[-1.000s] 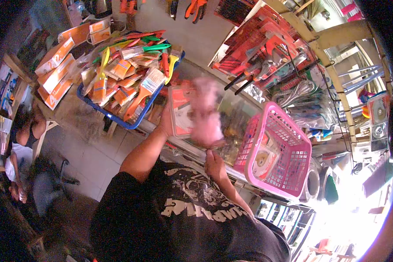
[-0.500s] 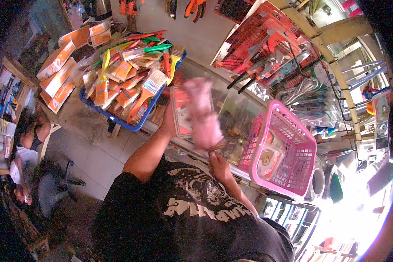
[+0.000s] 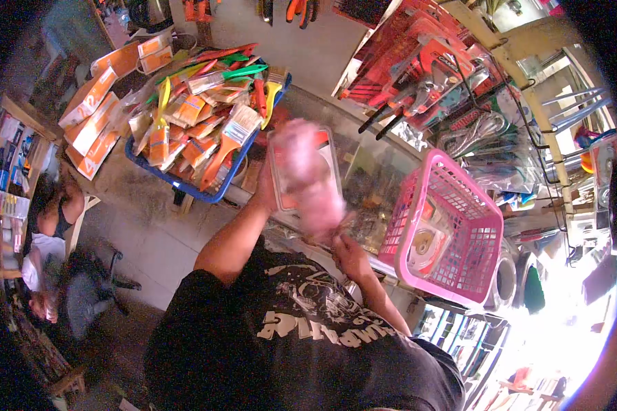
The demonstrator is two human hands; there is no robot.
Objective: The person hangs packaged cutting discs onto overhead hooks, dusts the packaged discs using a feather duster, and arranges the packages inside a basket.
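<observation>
My left hand [image 3: 267, 190] grips the left edge of a flat clear plastic pack [image 3: 325, 152] with a red and white insert, held over the glass counter. Some of its fingers are hidden by the pack. In my right hand [image 3: 352, 257], closed round its handle end, is a pink duster [image 3: 322, 209] smeared by motion. The duster lies across the front of the pack and covers much of it. To the right stands a pink plastic basket [image 3: 487, 236], holding a similar pack with a round disc [image 3: 426, 248].
Left of my hands, a blue tray [image 3: 197, 194] is heaped with paintbrushes [image 3: 236, 130]. Orange and white boxes [image 3: 92, 127] stand beyond it. Packaged tools [image 3: 432, 75] hang at upper right above the glass counter [image 3: 373, 175]. Another person [image 3: 48, 250] is at far left.
The duster has shifted slightly across the pack, uncovering more of the pack's right side. Both hands keep their grip. The view has moved a little.
</observation>
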